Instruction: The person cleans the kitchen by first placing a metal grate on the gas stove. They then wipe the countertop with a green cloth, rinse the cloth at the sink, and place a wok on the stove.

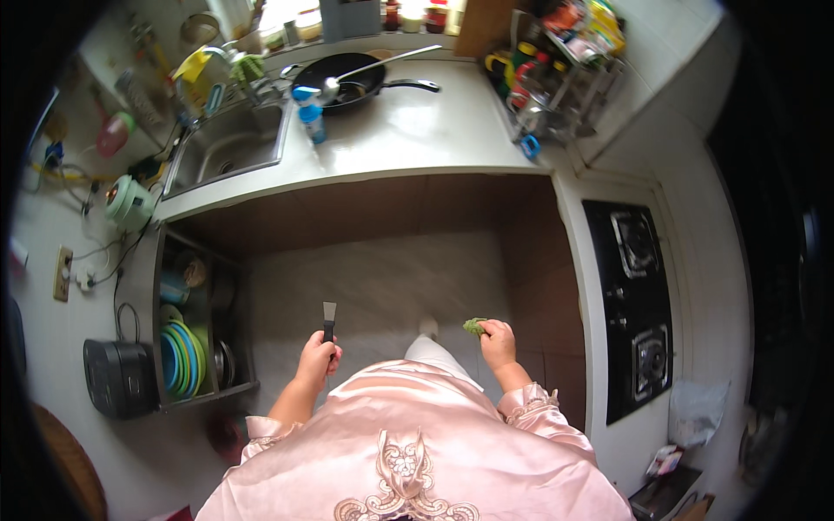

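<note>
My left hand is closed around the black handle of a scraper, whose flat metal blade points away from me. In my right hand is a crumpled green scrubbing cloth, pinched between the fingers. Both hands are held apart in front of my body, above the floor. On the white counter ahead stand a black wok with a long-handled ladle lying in it and a blue spray bottle beside it.
A steel sink is set into the counter at the left. Along the right side runs a black gas stove. Stacked colourful bowls sit in a low shelf at the left, by a black appliance. A cluttered rack occupies the far right corner.
</note>
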Demonstrator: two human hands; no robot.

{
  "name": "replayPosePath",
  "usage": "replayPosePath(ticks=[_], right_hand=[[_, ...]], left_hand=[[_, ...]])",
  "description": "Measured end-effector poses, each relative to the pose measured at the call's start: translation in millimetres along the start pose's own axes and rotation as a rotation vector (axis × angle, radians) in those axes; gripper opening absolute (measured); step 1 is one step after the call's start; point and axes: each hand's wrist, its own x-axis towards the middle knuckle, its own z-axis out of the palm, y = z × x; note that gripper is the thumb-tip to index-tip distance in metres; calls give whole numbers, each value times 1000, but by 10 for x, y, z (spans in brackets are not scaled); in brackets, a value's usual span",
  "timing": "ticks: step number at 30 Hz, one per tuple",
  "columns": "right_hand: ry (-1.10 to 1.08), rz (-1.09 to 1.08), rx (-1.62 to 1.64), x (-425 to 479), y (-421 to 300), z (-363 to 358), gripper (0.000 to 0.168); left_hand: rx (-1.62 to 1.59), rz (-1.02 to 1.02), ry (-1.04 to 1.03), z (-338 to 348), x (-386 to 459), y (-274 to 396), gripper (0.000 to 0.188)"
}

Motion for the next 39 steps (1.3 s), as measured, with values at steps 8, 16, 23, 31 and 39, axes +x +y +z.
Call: replayPosePath(ticks=[8,16,23,31,39], right_hand=[[-176,-66,33,1160,-460,687,20],[-90,-38,301,2770,-1389,1316,19],[-206,179,504,4254,-1887,2181,24],[0,-75,-14,4800,-2489,2695,19],[-5,-183,-191,4458,-3201,3245,18]], left_hand=[[-116,22,93,-470,367,505,11],[-182,24,199,-887,1162,1602,12],[-130,143,238,-1169,1697,2648,11],[-185,63,237,-1761,2248,3049,11],[-102,2,110,-2618,2916,3758,9]])
